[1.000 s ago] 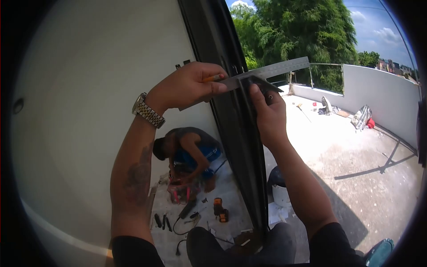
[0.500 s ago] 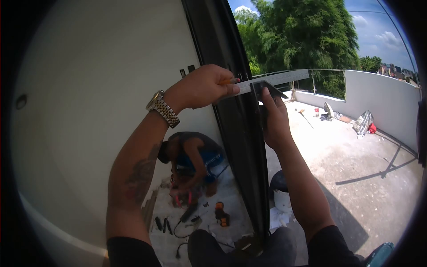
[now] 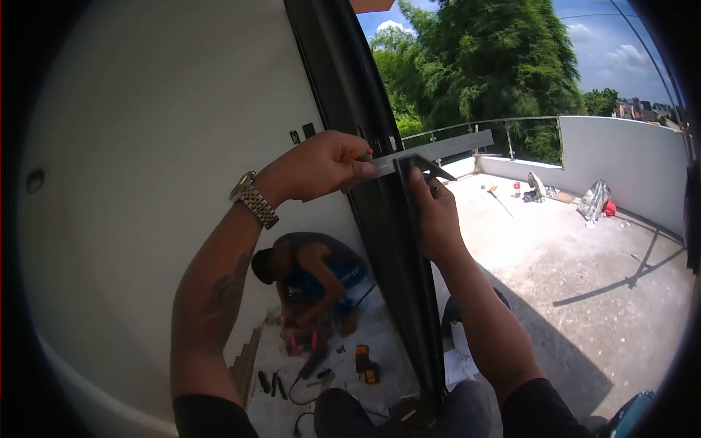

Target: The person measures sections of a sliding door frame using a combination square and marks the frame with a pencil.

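A combination square (image 3: 460,144), with a steel rule blade and a black head, lies across a black upright frame (image 3: 387,241). My right hand (image 3: 438,215) grips its head from the right of the frame, thumb on top. My left hand (image 3: 314,166) is closed around an orange pencil (image 3: 353,155). The left thumb and fingertips meet the blade's left end; whether they pinch it or only press it, I cannot tell. A metal watch is on my left wrist.
Below left, another person (image 3: 314,274) crouches over a pink-and-dark tool. Near them lie an orange-black cordless drill (image 3: 366,363) and several hand tools (image 3: 272,383). A white bucket (image 3: 459,337) stands right of the frame. Outside, a white parapet (image 3: 621,150) borders the sunlit concrete floor.
The view has shifted slightly, so the frame and both hands appear a little lower and further left. Both hands keep their hold on the square and pencil.
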Demonstrator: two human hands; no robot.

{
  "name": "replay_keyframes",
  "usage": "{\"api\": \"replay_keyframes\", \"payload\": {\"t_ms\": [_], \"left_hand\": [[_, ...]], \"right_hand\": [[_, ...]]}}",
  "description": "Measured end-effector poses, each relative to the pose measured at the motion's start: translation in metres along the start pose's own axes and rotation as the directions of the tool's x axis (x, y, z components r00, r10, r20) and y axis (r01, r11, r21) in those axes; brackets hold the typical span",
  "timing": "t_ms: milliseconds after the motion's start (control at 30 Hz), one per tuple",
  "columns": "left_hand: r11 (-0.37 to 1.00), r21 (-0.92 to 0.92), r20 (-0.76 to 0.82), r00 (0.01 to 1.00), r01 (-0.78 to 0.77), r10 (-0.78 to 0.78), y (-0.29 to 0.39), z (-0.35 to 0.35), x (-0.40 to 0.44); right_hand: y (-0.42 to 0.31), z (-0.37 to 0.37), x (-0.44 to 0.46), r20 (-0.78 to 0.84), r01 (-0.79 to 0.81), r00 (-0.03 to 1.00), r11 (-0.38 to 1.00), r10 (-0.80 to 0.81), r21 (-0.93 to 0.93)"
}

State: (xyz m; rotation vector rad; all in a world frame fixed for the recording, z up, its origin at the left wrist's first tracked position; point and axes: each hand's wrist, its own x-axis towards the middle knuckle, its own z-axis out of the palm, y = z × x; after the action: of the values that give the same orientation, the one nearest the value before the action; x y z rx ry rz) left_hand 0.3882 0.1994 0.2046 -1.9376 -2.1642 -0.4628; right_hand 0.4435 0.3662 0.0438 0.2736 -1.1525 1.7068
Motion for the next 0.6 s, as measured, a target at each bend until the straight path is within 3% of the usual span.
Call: {"api": "replay_keyframes", "payload": {"t_ms": [300,600], "left_hand": [[0.997,-0.077,0.032,0.999,0.009,-0.006,-0.002,0.0,0.001],[0.994,-0.102,0.061,0.997,-0.032,0.038,0.009,-0.007,-0.008]], "right_hand": [[0.006,0.0,0.001,-0.003,0.006,1.0,0.997,-0.006,0.077],[-0.008,0.0,-0.012,-0.037,0.009,0.999,0.999,-0.011,-0.052]]}}
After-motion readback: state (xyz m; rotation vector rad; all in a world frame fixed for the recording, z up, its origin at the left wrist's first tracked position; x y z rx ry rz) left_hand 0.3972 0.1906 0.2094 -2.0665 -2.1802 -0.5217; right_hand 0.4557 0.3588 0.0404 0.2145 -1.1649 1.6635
